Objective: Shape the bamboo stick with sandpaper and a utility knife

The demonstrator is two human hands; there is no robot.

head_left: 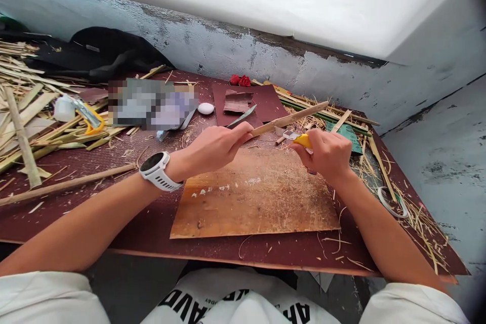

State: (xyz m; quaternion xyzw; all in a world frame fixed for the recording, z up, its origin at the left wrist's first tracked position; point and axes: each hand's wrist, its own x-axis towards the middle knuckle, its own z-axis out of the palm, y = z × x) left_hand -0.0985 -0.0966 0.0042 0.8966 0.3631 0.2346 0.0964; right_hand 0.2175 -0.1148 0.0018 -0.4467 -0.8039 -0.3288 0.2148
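Note:
My left hand [214,148], below a white watch, is closed on one end of a flat bamboo strip [299,115] that slants up to the right. In my right hand [328,151] is a yellow utility knife [302,139], its blade against or very near the strip's lower edge. Both hands are above a wooden board [246,197] dusted with fine shavings. Just beyond my left hand a dark pointed blade [243,116] shows; its lower end is hidden.
Bamboo strips [23,136] pile at the left beside a yellow-handled tool [89,115]. A white egg-shaped object [206,108], sandpaper [238,101] and red flowers [240,80] lie farther back. Shavings and a tape roll [393,202] are on the right. A wall borders the table [152,233].

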